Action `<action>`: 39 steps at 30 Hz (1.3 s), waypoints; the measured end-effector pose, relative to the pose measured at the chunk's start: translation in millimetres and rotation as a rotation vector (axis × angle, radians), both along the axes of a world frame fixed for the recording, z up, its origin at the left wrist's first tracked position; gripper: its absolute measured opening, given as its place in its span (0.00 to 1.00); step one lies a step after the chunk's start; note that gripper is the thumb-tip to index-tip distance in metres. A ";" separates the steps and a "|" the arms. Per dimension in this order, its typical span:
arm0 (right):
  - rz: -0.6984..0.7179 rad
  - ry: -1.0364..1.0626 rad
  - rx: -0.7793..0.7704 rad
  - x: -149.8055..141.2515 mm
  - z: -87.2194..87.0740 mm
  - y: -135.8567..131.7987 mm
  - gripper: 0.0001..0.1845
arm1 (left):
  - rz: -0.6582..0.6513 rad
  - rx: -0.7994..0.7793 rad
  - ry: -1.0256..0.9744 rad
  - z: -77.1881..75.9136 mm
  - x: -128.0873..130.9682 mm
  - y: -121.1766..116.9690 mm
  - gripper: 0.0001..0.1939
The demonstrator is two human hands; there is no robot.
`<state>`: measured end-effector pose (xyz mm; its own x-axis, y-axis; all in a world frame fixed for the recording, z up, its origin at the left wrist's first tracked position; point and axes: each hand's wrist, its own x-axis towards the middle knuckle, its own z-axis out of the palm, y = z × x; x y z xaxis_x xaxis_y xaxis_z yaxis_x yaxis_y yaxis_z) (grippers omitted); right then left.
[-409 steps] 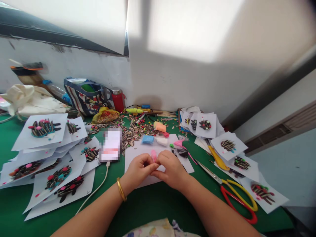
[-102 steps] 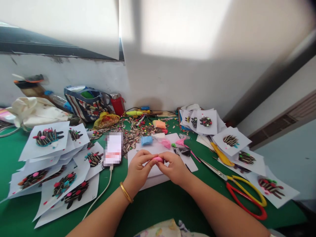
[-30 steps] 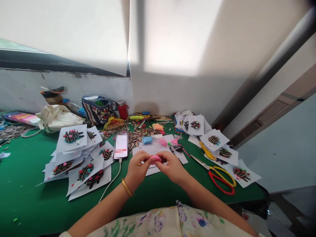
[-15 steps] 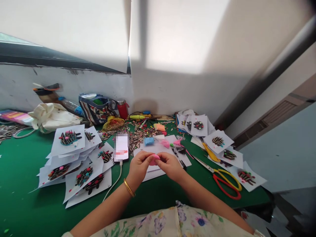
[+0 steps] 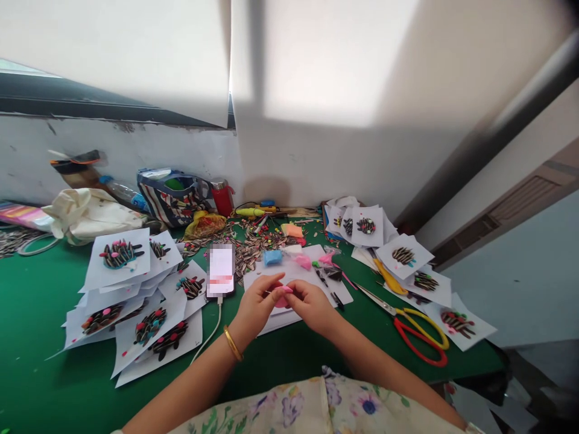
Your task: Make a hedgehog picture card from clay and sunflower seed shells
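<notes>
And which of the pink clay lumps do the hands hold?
The nearest pink lump, pinched between the left hand and the right hand; the other pink lumps lie untouched beyond them.

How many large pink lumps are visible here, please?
3: held lump between left hand and right hand, middle lump and right lump beyond; others may be hidden.

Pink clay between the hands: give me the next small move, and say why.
Probably pinch the pink clay gently into shape: the left hand and right hand both hold it above the white paper, not yet set down.
</notes>
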<state>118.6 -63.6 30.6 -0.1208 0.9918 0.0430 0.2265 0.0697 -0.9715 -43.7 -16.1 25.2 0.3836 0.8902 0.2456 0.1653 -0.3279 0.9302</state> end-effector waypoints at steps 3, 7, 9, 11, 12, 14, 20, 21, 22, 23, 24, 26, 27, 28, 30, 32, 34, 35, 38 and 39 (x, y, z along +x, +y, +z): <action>-0.008 -0.041 -0.002 -1.1 1.3 -1.1 0.13 | -0.008 0.067 0.062 0.4 1.0 -0.4 0.10; -0.036 0.029 0.007 -4.0 -1.1 -1.1 0.12 | 0.091 -0.026 -0.005 -1.0 2.3 -2.3 0.11; -0.061 0.041 0.004 -2.9 -4.5 0.1 0.13 | 0.075 -0.114 -0.047 -3.0 1.7 -2.1 0.12; -0.094 0.008 -0.003 -0.3 -7.1 1.2 0.13 | 0.044 -0.137 -0.052 -4.3 0.5 -1.0 0.16; -0.106 -0.025 -0.002 1.1 -7.7 1.4 0.12 | 0.030 -0.120 -0.040 -4.5 -0.1 -0.4 0.17; -0.113 -0.101 0.019 3.1 -7.1 1.0 0.10 | 0.000 -0.071 0.005 -4.1 -0.4 0.6 0.16; -0.132 -0.116 0.073 1.4 -2.9 -2.8 0.08 | 0.056 -0.119 0.022 -4.1 3.9 -0.4 0.12; -0.134 -0.102 0.071 1.4 -2.9 -2.8 0.08 | 0.065 -0.157 -0.002 -5.0 4.3 -0.7 0.13; -0.137 -0.094 0.068 1.6 -3.1 -2.5 0.08 | 0.062 -0.189 -0.028 -5.8 4.5 -0.8 0.13; -0.140 -0.092 0.065 2.1 -3.2 -2.1 0.09 | 0.053 -0.207 -0.049 -6.7 4.4 -0.8 0.14; -0.140 -0.094 0.062 2.5 -3.4 -1.6 0.09 | 0.043 -0.203 -0.060 -7.3 4.0 -0.7 0.15; -0.138 -0.111 0.063 3.0 -3.5 -0.6 0.09 | 0.012 -0.126 -0.033 -8.0 2.9 -0.3 0.16; -0.133 -0.119 0.065 2.9 -3.5 -0.3 0.08 | 0.002 -0.071 -0.003 -8.0 2.4 -0.1 0.14; -0.129 -0.124 0.069 2.6 -3.6 -0.2 0.08 | 0.001 -0.019 0.028 -8.1 2.0 -0.1 0.12; -0.134 -0.133 0.075 1.7 -4.0 -0.2 0.08 | 0.033 0.029 0.057 -8.2 1.8 -0.2 0.10; -0.151 -0.147 0.083 1.5 -4.9 -0.3 0.08 | 0.077 -0.010 0.036 -8.7 2.2 -0.7 0.11; -0.144 -0.141 0.072 2.4 -6.1 -0.5 0.10 | 0.065 -0.071 0.017 -9.2 2.9 -1.2 0.13; -0.131 -0.128 0.055 3.0 -6.7 -0.7 0.10 | 0.047 -0.084 0.016 -9.2 3.2 -1.4 0.13; -0.096 -0.119 0.004 4.0 -7.7 -1.3 0.11 | 0.001 -0.019 0.046 -8.2 4.2 -1.8 0.15; -0.093 -0.139 0.006 3.7 -7.7 -1.6 0.10 | 0.000 0.017 0.064 -7.7 4.3 -1.9 0.13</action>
